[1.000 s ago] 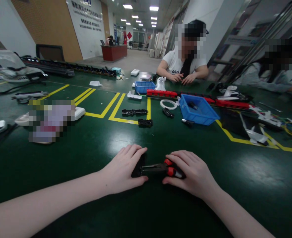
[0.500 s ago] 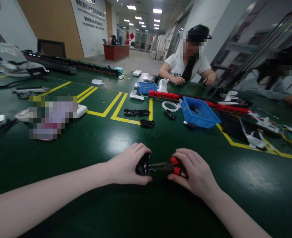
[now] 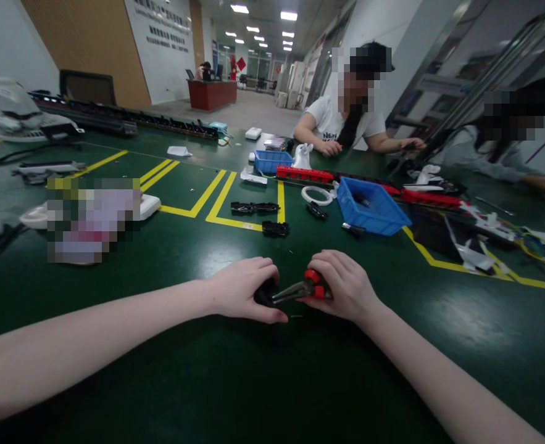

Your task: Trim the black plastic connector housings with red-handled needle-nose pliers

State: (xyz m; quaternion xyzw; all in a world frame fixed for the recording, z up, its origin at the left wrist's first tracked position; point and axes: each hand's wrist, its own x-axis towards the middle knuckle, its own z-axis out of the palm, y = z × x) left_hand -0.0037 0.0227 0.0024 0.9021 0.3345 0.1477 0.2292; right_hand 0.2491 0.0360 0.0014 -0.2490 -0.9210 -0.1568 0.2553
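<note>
My left hand (image 3: 247, 290) is closed around a small black part (image 3: 265, 293), most of it covered by the fingers. My right hand (image 3: 344, 287) grips long-nose pliers (image 3: 295, 291) by their red handles. The plier jaws point left, and their tips meet the black part at its right side. A thin pale sliver (image 3: 295, 316) lies on the table just below the pliers. Beyond my hands rest a black clip-like part (image 3: 276, 228) and a longer black part (image 3: 255, 208).
The green table (image 3: 198, 382) carries yellow tape lines. A blue bin (image 3: 373, 209) with dark pieces stands right of centre, beside a white ring roll (image 3: 317, 195). A red rail (image 3: 304, 173) runs behind. Across the table sits a person (image 3: 346, 126); another is at far right.
Both hands have moved slightly up and away from me. The pliers have tilted, their handles now higher than the tips. The pale sliver now shows on the table.
</note>
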